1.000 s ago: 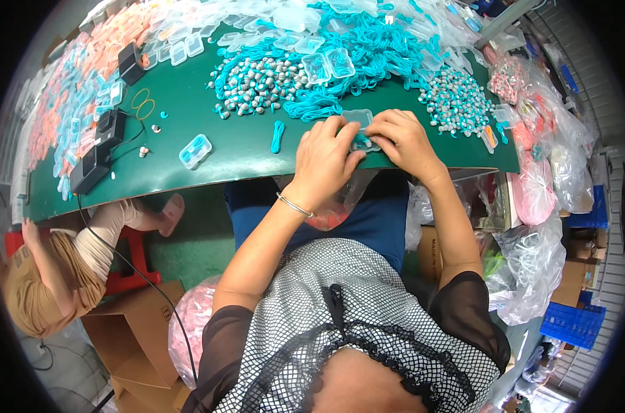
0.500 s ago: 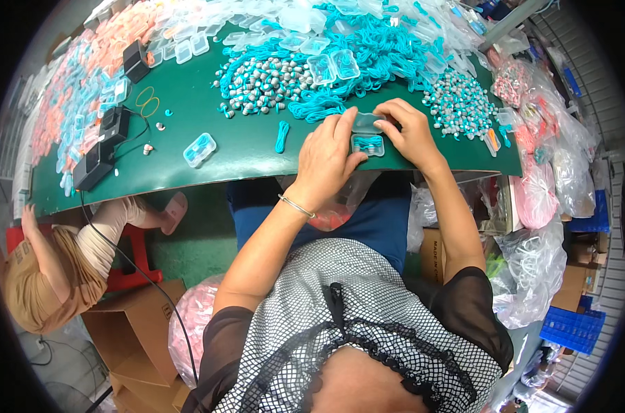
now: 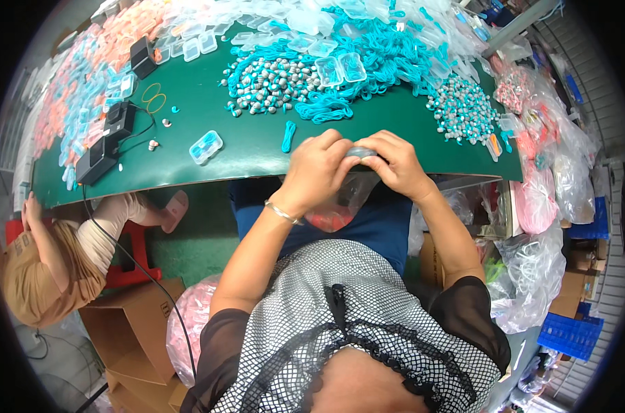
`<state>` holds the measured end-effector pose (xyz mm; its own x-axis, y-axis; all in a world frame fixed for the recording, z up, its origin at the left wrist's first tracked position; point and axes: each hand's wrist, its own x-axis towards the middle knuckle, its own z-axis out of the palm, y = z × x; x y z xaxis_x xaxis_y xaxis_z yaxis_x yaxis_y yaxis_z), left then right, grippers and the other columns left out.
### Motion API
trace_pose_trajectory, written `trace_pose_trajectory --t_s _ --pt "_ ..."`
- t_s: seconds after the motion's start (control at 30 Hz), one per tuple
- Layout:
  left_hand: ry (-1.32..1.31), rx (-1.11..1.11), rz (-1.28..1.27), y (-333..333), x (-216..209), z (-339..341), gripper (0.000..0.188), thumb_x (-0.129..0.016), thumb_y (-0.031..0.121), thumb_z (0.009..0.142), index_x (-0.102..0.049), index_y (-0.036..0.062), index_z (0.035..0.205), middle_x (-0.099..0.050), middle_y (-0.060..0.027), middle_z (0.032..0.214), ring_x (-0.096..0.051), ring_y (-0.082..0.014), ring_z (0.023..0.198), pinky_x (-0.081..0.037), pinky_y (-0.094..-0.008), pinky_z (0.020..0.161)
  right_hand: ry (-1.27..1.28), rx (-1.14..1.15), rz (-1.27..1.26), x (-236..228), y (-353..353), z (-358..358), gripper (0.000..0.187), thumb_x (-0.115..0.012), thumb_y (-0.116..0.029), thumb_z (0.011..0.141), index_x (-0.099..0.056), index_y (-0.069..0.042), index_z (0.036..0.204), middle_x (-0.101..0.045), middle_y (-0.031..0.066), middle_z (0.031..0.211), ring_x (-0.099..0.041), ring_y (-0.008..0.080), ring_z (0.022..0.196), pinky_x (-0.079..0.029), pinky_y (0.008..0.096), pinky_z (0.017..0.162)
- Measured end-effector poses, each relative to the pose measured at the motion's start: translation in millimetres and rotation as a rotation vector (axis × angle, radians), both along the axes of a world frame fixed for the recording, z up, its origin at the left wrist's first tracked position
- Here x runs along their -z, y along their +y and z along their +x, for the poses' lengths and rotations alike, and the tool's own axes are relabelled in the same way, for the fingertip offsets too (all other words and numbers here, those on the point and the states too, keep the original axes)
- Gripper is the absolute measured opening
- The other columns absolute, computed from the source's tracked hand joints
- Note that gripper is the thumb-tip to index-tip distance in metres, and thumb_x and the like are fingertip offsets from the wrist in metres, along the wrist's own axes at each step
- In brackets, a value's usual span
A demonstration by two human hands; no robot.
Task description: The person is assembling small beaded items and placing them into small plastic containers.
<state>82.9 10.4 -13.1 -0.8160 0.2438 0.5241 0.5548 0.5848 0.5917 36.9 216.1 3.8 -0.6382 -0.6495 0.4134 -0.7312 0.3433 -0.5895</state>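
A small clear plastic case [image 3: 360, 152] is gripped between both hands above the table's near edge. My left hand [image 3: 318, 167] presses it from the left, thumb and fingers closed on it. From the other side my right hand [image 3: 398, 164] pinches it with thumb and curled fingers. The fingers cover most of the case, so its contents are hidden. Left of my left hand lies a tied bundle of teal cord [image 3: 288, 136]. Farther left rests a closed clear case [image 3: 206, 147] with teal cord inside. Beyond my hands sits an open clear case [image 3: 340, 69].
Grey-and-teal beads lie in a left pile [image 3: 271, 86] and a right pile [image 3: 460, 110], with heaped teal cords [image 3: 395, 58] between. Black boxes with a cable [image 3: 119, 118] stand on the green table [image 3: 168, 162]. Another person [image 3: 50, 268] sits at left. Plastic bags [image 3: 533, 199] crowd the right.
The case lay open on the table with teal cord in it; now it is folded shut and raised between my hands, nearer my body.
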Motion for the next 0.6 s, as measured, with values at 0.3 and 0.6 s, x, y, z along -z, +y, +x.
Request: trace_pose_trajectory --t_s 0.3,0.6 --pt "0.207 -0.568 -0.395 -112 -19 39 0.03 -0.075 0.019 0.079 -0.066 0.0072 0.105 -0.061 -0.0087 0.098 -0.06 -0.0268 0.088 -0.044 -0.0384 0.073 0.602 0.356 0.153 -18 -56 -82 0.026 -0.068 -0.012 0.084 -0.068 -0.019 0.109 -0.064 0.0029 0.101 -0.057 0.023 0.103 -0.036 0.044 0.097" --pt "0.157 -0.625 -0.329 -118 -14 39 0.019 -0.074 0.019 0.078 -0.068 0.0097 0.093 -0.06 -0.005 0.097 -0.057 -0.0258 0.09 -0.041 -0.0391 0.073 0.738 0.337 0.202 -40 -43 -52 0.025 -0.068 -0.004 0.078 -0.068 -0.016 0.1 -0.063 -0.0005 0.088 -0.06 0.0192 0.09 -0.034 0.0469 0.095"
